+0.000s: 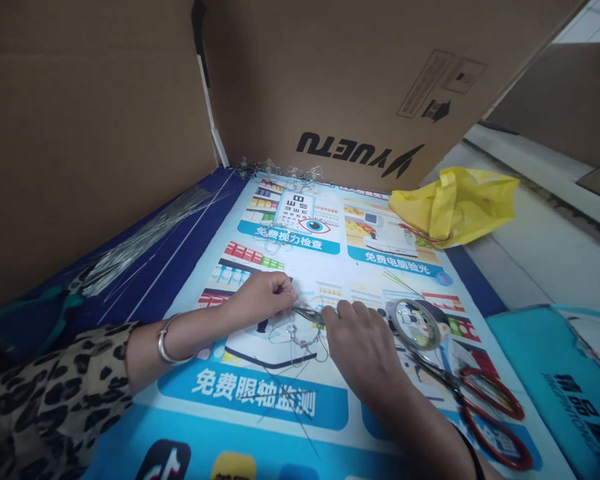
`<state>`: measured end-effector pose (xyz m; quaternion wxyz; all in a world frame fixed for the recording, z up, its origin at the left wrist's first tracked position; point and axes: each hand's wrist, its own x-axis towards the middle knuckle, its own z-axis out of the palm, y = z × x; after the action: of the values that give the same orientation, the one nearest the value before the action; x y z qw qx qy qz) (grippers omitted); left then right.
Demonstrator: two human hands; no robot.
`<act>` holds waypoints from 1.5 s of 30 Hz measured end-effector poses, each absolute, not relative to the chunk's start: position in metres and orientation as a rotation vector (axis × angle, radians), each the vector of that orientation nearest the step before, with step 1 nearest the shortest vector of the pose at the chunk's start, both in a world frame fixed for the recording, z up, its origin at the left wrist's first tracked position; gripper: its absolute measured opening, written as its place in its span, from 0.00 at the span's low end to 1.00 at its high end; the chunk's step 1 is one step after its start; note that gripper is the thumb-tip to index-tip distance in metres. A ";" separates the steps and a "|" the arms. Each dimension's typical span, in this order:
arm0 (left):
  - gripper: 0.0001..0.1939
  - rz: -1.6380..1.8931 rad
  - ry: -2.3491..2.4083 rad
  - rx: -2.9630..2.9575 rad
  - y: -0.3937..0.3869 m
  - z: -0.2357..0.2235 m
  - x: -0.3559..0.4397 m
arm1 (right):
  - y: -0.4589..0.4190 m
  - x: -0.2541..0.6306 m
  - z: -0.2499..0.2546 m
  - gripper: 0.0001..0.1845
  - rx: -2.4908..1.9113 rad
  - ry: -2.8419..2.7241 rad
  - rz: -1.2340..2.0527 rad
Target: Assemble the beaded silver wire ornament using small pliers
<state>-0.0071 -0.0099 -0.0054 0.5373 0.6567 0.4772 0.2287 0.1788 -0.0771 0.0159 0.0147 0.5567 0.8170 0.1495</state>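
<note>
Fingertips of my left hand (266, 297) are pinched together on a thin wire piece. Curls of this wire piece (304, 341), with small clear beads, hang between my hands over the printed sheet. My right hand (363, 337) is closed around metal pliers (309, 315); their jaws point left toward my left fingertips, and the handles are hidden under the palm. Close by on the right lies a round, clear-rimmed spool (416, 325). Red-handled scissors (493, 400) lie beside my right forearm. Loose cut wires (285, 393) are scattered on the sheet below my hands.
Tall cardboard panels (330, 80) stand behind and to the left. Beaded wire pieces (300, 177) sit along the back edge. A bundle of straight wires (150, 233) and a teal-handled tool (25, 320) lie left. At right are a yellow bag (463, 207) and a teal bag (545, 380).
</note>
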 end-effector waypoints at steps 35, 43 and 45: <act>0.07 0.548 1.299 1.768 -0.011 -0.003 -0.005 | -0.080 0.181 -0.002 0.06 1.711 2.601 0.692; 0.07 0.534 1.306 1.727 -0.012 -0.002 -0.004 | -0.079 0.182 0.001 0.05 1.774 2.587 0.591; 0.07 0.536 1.304 1.729 -0.011 -0.002 -0.004 | -0.078 0.181 0.001 0.05 1.768 2.605 0.579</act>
<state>-0.0044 -0.0113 -0.0018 0.4401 0.6960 0.5249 0.2156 0.1810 -0.0784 0.0012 -0.0298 0.5520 0.8134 0.1808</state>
